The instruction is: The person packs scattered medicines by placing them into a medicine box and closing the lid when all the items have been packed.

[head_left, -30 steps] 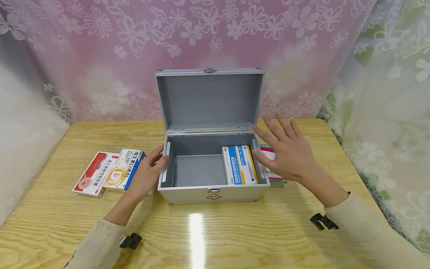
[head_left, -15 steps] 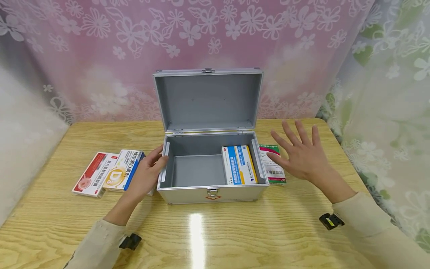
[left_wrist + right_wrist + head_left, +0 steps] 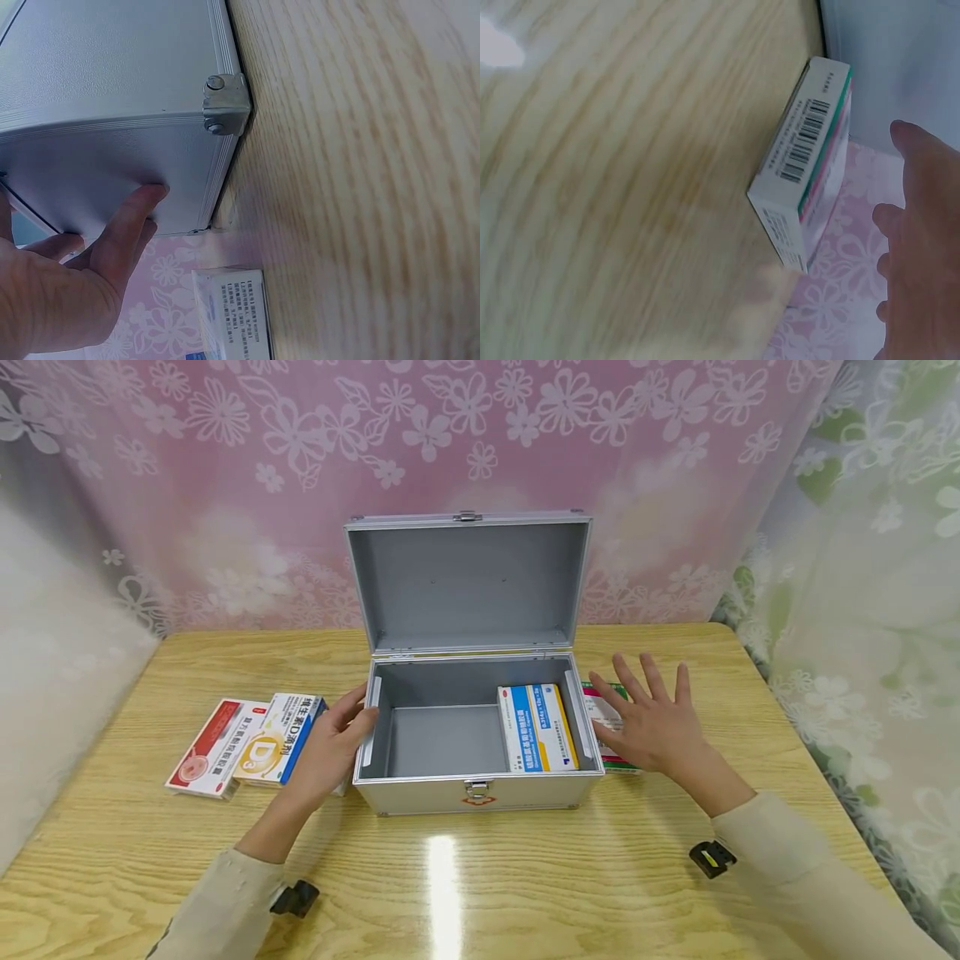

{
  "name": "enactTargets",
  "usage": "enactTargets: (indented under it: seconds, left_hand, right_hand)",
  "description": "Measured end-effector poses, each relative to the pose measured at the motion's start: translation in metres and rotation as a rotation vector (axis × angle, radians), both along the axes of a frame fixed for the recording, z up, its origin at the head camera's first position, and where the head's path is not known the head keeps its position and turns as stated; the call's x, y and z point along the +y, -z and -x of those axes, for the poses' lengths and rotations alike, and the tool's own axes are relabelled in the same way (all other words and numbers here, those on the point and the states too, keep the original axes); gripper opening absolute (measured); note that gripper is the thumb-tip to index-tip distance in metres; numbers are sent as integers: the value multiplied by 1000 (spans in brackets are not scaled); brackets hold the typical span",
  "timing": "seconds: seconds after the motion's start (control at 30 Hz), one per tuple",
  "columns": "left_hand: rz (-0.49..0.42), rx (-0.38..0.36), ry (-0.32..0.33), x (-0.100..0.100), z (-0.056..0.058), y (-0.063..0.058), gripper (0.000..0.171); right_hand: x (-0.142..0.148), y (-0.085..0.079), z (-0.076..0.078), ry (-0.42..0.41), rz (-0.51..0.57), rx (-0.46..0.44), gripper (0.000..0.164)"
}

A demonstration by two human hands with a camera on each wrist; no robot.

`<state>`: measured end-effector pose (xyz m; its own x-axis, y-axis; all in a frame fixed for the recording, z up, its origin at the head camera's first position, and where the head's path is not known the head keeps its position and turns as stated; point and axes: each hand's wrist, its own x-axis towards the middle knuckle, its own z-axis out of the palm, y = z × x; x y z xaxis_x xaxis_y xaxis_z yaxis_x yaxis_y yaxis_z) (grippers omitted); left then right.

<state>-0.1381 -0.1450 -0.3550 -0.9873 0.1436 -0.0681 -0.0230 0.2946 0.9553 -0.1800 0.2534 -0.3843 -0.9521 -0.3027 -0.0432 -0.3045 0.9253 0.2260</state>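
A silver first-aid box (image 3: 420,795) stands in mid-table with its lid (image 3: 468,585) raised. My left hand (image 3: 339,739) grips its left wall, thumb at the rim; the left wrist view shows fingertips (image 3: 156,192) against the outer side. Inside, at the right end, lies a blue, white and yellow medicine box (image 3: 536,728). To the right of the case, my right hand (image 3: 654,720) hovers with fingers spread and nothing held. It partly covers a green, pink and white medicine box (image 3: 600,706), whose barcode end (image 3: 804,139) shows in the right wrist view.
Two medicine boxes lie left of the case: a red and white one (image 3: 213,747) and a white, blue and yellow vitamin D box (image 3: 273,739). A pale box edge peeks out beneath the left hand. Floral curtains (image 3: 480,452) hang behind the wooden table (image 3: 555,893).
My right hand moved away from the case rim to the right, then came back a little left and lower over the green and pink box. The left hand stayed on the case.
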Motion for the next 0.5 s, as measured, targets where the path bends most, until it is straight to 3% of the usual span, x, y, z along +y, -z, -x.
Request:
enactTargets:
  seconds: [0.13,0.37,0.5]
  left_hand:
    - [3,-1,-1,0,0,0,49]
    - [-7,4,-6,-8,9,21,49]
    - [5,15,-10,-6,8,19,49]
  right_hand:
    - [-5,3,0,-9,14,-6,69]
    - [-10,9,-1,-25,-1,-39,81]
    - [-10,14,-1,-15,-7,-82,77]
